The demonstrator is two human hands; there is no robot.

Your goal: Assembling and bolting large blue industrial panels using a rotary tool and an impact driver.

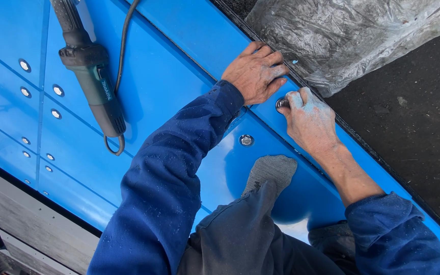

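The left hand (pixel 254 72) lies palm-down on the glossy blue metal panel (pixel 169 76), its grip released, fingers spread flat and holding nothing. Just beside it, toward the panel's dark outer edge, the right hand (pixel 309 119) — dusted with pale powder — has its grip clenched, fingertips pinched on a small round silver bolt head (pixel 282 103) set in the panel. The two hands nearly touch at that bolt. A second round silver bolt with washer (pixel 246 140) sits in the panel a little below the left hand, near the blue sleeve. A knee in grey trousers (pixel 271 170) rests on the panel below that second bolt. Well apart from the hands, on the far side of the panel, lies a black-and-teal corded power tool (pixel 90 71). Beyond the panel's dark edge — above the hands — lies crumpled grey plastic sheeting (pixel 352 35).
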